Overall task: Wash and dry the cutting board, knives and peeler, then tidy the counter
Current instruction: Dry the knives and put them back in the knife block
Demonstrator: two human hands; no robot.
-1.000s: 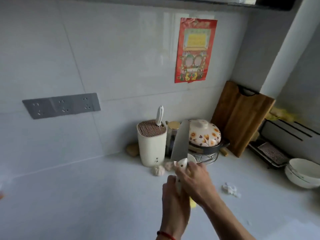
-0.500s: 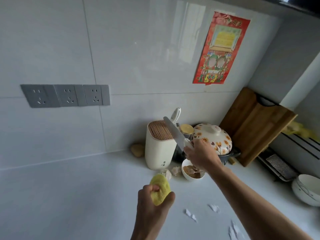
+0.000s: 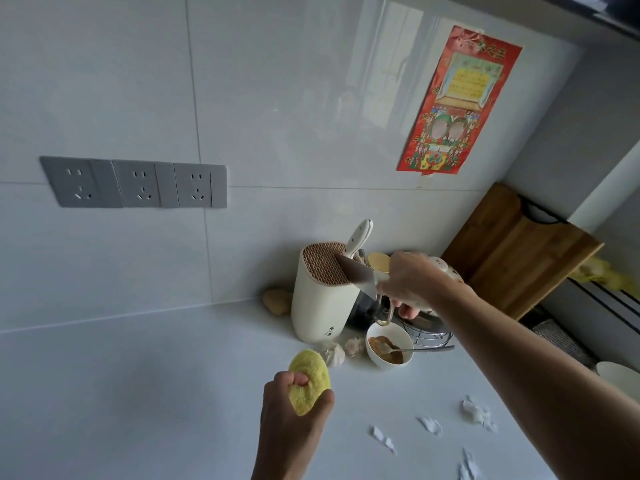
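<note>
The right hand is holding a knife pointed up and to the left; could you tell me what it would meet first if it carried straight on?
Probably the brown honeycomb top of the cream knife block; the steel knife in the right hand seems already at it.

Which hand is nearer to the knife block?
Right. The right hand holds the knife with its tip at the knife block; the left hand grips a yellow sponge lower down, apart from it.

Home kitchen: knife block, tiled counter
</note>
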